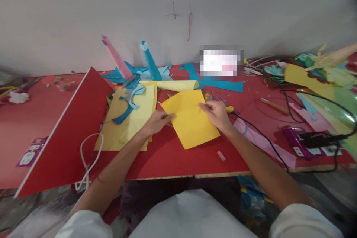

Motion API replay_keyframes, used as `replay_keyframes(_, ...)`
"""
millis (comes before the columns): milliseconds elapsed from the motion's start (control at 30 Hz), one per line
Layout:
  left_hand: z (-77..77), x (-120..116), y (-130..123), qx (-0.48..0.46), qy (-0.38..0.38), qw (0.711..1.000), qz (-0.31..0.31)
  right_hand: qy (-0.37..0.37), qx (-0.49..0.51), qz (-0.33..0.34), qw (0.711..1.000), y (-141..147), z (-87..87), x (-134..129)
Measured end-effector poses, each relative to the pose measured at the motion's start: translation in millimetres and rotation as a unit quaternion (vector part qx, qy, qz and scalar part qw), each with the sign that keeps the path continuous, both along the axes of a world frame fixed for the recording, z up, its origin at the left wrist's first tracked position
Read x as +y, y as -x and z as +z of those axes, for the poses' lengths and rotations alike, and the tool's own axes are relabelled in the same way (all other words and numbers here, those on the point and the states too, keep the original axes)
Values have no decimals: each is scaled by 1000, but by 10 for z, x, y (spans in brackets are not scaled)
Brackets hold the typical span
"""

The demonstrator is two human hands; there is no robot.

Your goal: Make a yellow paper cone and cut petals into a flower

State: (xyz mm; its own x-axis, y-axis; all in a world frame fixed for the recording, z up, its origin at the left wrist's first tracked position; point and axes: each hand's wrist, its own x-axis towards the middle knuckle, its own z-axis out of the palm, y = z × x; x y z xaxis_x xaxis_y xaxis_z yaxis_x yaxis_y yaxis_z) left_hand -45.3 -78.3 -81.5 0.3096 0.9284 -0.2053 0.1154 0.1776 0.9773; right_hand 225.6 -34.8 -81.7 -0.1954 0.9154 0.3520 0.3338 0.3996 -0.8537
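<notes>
A bright yellow paper sheet (192, 121) is held tilted above the red table (173, 165). My left hand (158, 121) pinches its left edge between thumb and fingers. At the upper right edge, my right hand (214, 111) grips the same sheet, thumb on top. Pale yellow sheets (139, 119) lie left of it, with curved blue paper scraps (124, 115) on them. Behind the held sheet rests a rolled pale yellow paper (178, 85). A small pink piece (221, 155) lies near the table's front edge.
A red panel (67, 134) slants up at left beside a white cable (81, 152). Pink (118, 57) and blue (150, 61) paper cones stand at the back. On the right are a purple power strip (301, 143), black cables, a pink paper strip (267, 147) and green-yellow paper.
</notes>
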Motion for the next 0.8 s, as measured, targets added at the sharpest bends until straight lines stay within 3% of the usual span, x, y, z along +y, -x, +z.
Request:
replay_keyframes(133, 3, 15, 16, 33, -44, 998, 27, -12, -2, -20, 1000, 31, -32, -26)
replay_keyframes(267, 9, -13, -40, 10, -23, 998, 62, -6, 39, -38, 998, 74, -70, -55)
replay_keyframes(467, -32, -26, -71, 34, 8, 999, 7, -11, 65, -62, 996, 92, -111, -54)
replay_keyframes(667, -15, -24, -77, 61, -25, 997, 38, -22, 61, -64, 996, 89, -82, -68)
replay_keyframes(800, 48, -66, -106, 45, -2, 998, -36, -14, 68, -55, 996, 70, -45, -62)
